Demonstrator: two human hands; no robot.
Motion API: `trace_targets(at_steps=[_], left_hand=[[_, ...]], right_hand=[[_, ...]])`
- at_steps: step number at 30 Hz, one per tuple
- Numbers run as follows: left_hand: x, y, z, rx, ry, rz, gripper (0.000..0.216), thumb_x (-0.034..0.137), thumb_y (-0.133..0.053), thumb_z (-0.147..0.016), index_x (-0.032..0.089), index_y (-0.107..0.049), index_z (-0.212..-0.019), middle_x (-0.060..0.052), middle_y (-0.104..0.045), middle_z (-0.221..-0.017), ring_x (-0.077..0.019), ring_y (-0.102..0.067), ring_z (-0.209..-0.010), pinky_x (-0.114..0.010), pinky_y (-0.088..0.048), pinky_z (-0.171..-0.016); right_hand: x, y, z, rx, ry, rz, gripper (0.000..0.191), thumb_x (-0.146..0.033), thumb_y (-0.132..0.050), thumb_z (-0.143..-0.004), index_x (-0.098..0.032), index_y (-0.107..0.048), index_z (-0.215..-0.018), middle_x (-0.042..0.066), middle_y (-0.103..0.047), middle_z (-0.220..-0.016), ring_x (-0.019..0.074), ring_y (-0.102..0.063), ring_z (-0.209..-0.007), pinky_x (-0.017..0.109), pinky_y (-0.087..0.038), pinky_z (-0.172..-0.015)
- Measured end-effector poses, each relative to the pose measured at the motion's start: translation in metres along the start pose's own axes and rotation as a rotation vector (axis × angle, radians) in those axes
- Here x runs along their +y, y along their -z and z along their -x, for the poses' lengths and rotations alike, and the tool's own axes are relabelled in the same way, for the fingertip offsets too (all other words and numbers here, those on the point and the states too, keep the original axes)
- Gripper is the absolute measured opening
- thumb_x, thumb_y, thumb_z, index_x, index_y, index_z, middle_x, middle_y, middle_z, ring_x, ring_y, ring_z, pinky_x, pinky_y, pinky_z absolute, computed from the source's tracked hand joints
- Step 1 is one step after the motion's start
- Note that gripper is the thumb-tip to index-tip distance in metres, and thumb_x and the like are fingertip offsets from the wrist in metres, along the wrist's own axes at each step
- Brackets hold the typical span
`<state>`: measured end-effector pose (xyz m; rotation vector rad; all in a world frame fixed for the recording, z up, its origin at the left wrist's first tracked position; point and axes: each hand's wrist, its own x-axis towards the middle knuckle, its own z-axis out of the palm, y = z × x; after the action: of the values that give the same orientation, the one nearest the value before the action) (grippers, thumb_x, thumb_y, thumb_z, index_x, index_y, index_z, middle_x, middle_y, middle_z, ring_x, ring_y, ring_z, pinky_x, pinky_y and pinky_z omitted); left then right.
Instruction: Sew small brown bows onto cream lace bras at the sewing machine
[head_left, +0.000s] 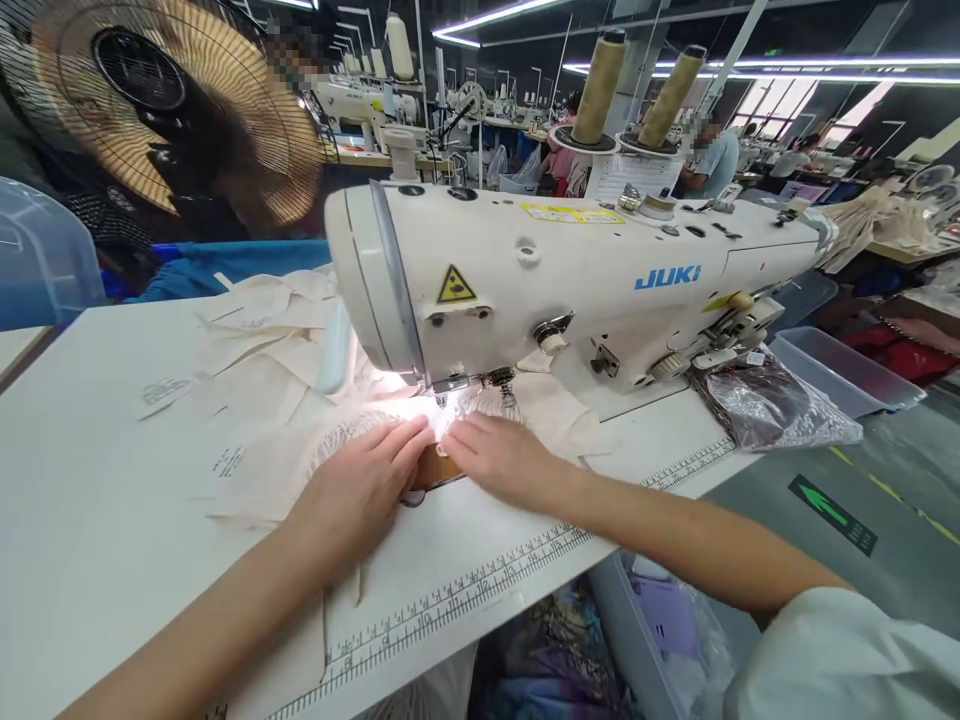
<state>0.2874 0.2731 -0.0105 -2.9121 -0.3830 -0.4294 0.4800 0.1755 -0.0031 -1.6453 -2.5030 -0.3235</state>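
My left hand (367, 478) lies flat on cream fabric (285, 400), its fingers stretched toward the needle area (442, 395) of a white Juki sewing machine (570, 275). My right hand (499, 458) also rests flat on the fabric, just right of the needle, fingers extended and close together. The two hands almost meet under the machine's bright lamp. The fabric spreads left and behind the machine head. A small brown piece (433, 470) shows between the hands.
A white table (90, 480) with a printed ruler (465, 590) along its front edge. Large fan (172, 110) at back left, thread cones (600, 75) behind the machine, a plastic bag (772, 405) and clear bin (847, 370) at right. Other people sit at machines far behind.
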Motion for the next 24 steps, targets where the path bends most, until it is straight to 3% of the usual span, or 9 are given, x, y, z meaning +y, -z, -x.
trace_targets(at_steps=[3, 6, 9, 13, 17, 24], left_hand=[[-0.01, -0.004, -0.005, -0.005, 0.009, 0.038, 0.05, 0.008, -0.031, -0.089, 0.009, -0.057, -0.132, -0.012, -0.061, -0.137, -0.0265, -0.06, -0.12, -0.042, -0.055, -0.098], [-0.011, -0.006, -0.01, -0.005, 0.002, 0.069, 0.051, 0.007, -0.031, -0.089, 0.007, -0.056, -0.134, -0.014, -0.06, -0.139, -0.0293, -0.057, -0.123, -0.046, -0.053, -0.1], [-0.011, -0.009, -0.013, 0.01, 0.032, 0.115, 0.049, 0.011, -0.03, -0.092, 0.009, -0.057, -0.133, -0.017, -0.06, -0.136, -0.0302, -0.059, -0.118, -0.049, -0.055, -0.097], [-0.013, -0.012, -0.017, -0.01, 0.045, 0.142, 0.05, 0.015, -0.026, -0.095, 0.012, -0.058, -0.133, -0.016, -0.061, -0.133, -0.0288, -0.059, -0.12, -0.047, -0.053, -0.102], [-0.019, -0.016, -0.02, -0.072, 0.039, 0.139, 0.051, 0.016, -0.025, -0.095, 0.01, -0.056, -0.135, -0.016, -0.06, -0.136, -0.0288, -0.053, -0.13, -0.046, -0.046, -0.111], [-0.021, -0.022, -0.015, -0.01, 0.04, 0.118, 0.049, 0.017, -0.027, -0.095, 0.011, -0.054, -0.135, -0.015, -0.057, -0.142, -0.0282, -0.052, -0.133, -0.051, -0.047, -0.11]], right_hand=[[0.037, 0.001, -0.006, -0.091, -0.003, 0.065, 0.033, -0.007, -0.032, -0.099, -0.016, -0.064, -0.104, 0.009, -0.067, -0.105, 0.0191, -0.056, -0.094, 0.031, -0.039, -0.067], [0.057, 0.004, -0.008, -0.139, -0.003, 0.052, 0.036, -0.01, -0.035, -0.097, -0.024, -0.06, -0.12, 0.004, -0.066, -0.119, 0.0178, -0.057, -0.097, 0.03, -0.039, -0.068], [0.057, 0.006, -0.006, -0.114, -0.009, 0.043, 0.041, -0.013, -0.035, -0.098, -0.032, -0.054, -0.13, 0.001, -0.064, -0.126, 0.0171, -0.056, -0.103, 0.029, -0.04, -0.07], [0.053, 0.007, -0.004, -0.101, 0.021, 0.124, 0.047, -0.006, -0.031, -0.097, -0.028, -0.057, -0.129, 0.005, -0.064, -0.127, 0.0198, -0.056, -0.104, 0.032, -0.039, -0.069], [0.058, 0.004, -0.007, -0.137, 0.02, 0.158, 0.043, -0.01, -0.03, -0.1, -0.025, -0.057, -0.129, 0.008, -0.065, -0.122, 0.021, -0.058, -0.096, 0.034, -0.038, -0.064], [0.06, 0.003, -0.007, -0.107, 0.009, 0.132, 0.043, -0.011, -0.031, -0.101, -0.029, -0.06, -0.127, 0.006, -0.063, -0.126, 0.0196, -0.057, -0.098, 0.034, -0.039, -0.068]])
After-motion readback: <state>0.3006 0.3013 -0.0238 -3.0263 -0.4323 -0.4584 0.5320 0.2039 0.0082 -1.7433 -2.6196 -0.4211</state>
